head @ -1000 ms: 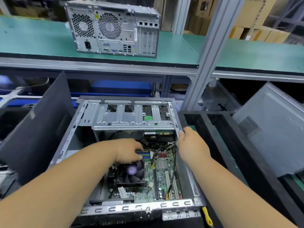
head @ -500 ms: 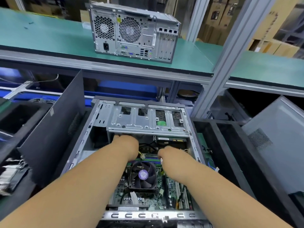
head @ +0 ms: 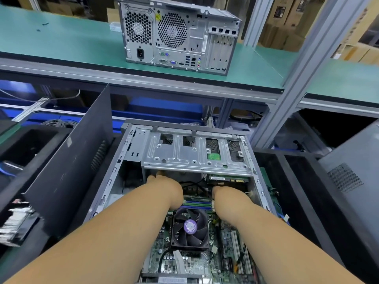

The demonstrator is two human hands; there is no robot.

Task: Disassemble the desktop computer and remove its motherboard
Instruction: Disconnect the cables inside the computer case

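Open desktop case (head: 114,181) lying on its side, centre of view, side panel off. Motherboard (head: 184,261) flat on the case floor, nearest the viewer, green, with a dark CPU fan (head: 189,227) bearing a round purple sticker, print too small to read. Both forearms reaching in over the board. Left hand (head: 166,186) past the fan's far-left corner, fingertips tucked under the near edge of the silver drive cage (head: 194,152); fingers hidden, so grip undeterminable. Right hand (head: 227,194) just right of it, knuckles up, fingers curled downward out of sight beside the memory slots (head: 196,203); holding something or not, impossible to say. Hands close together, a narrow gap between with black cables showing. A drive (head: 227,178) with a white label sitting under the cage's right end, just beyond the right hand; label text illegible. Little headroom beneath the cage; open space over the near half of the board. Case walls close on both sides. Dark panel (head: 67,171) leaning tilted against the case's left; black bins (head: 297,181) on the right. Second tower (head: 176,35) upright on the green upper shelf (head: 61,42), rear ports facing the viewer, yellow warning sticker near its fan grilles, wording unreadable. Cardboard boxes (head: 287,27) behind, printing blurred.
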